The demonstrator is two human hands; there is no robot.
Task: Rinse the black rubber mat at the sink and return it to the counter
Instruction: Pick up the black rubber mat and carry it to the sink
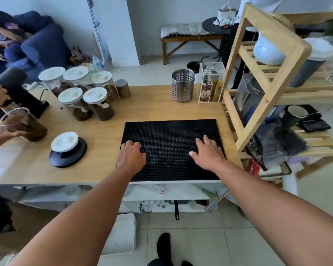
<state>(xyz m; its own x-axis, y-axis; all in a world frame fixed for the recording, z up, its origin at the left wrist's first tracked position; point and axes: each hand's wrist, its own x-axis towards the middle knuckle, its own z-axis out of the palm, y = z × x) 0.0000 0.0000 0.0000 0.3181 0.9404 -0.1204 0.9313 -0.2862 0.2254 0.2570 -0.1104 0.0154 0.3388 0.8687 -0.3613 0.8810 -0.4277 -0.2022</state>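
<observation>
Here, both hands, left hand [132, 153] and right hand [207, 152], lie flat on the black rubber mat [169, 135].

Matt, nubbed black rubber mat [171, 139] on smooth light wood counter [152, 104]; perforated brushed-metal holder [183, 85].

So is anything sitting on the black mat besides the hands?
No. Only the left hand and right hand rest flat on the mat; its surface is otherwise bare.
</observation>
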